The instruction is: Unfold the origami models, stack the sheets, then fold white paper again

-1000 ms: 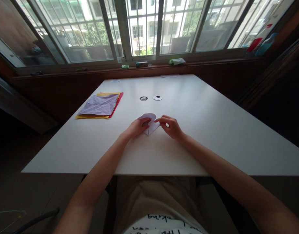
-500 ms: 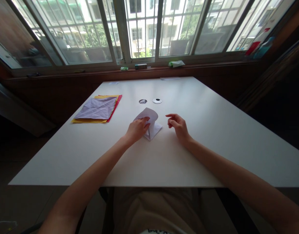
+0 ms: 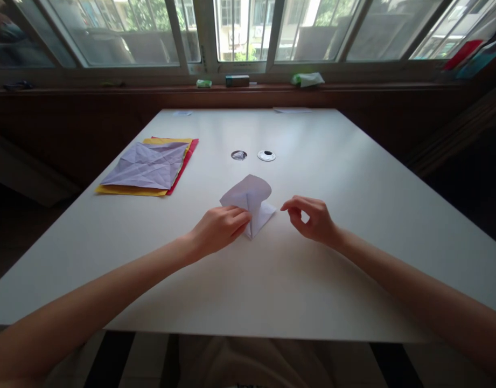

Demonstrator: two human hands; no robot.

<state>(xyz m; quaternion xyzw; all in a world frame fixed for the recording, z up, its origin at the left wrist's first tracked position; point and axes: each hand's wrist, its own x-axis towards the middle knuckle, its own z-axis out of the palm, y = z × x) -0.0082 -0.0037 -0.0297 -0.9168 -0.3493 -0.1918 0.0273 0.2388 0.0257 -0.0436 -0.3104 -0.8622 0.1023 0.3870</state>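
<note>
A pale lilac folded paper (image 3: 251,202) lies on the white table (image 3: 272,280) in front of me, its upper flap curling up. My left hand (image 3: 217,229) pinches the paper's near left edge and pins it to the table. Just right of the paper, my right hand (image 3: 312,218) hovers with thumb and forefinger loosely curled and nothing between them, not touching the sheet.
A stack of flat sheets, lilac on yellow and red (image 3: 148,167), lies at the table's far left. Two small round cable holes (image 3: 238,155) (image 3: 266,156) sit beyond the paper. Small items (image 3: 237,81) rest on the window sill.
My right hand let go of the paper and drew off to the right. The upper flap sprang up and opened. The camera tilted down and nearer to the table.
</note>
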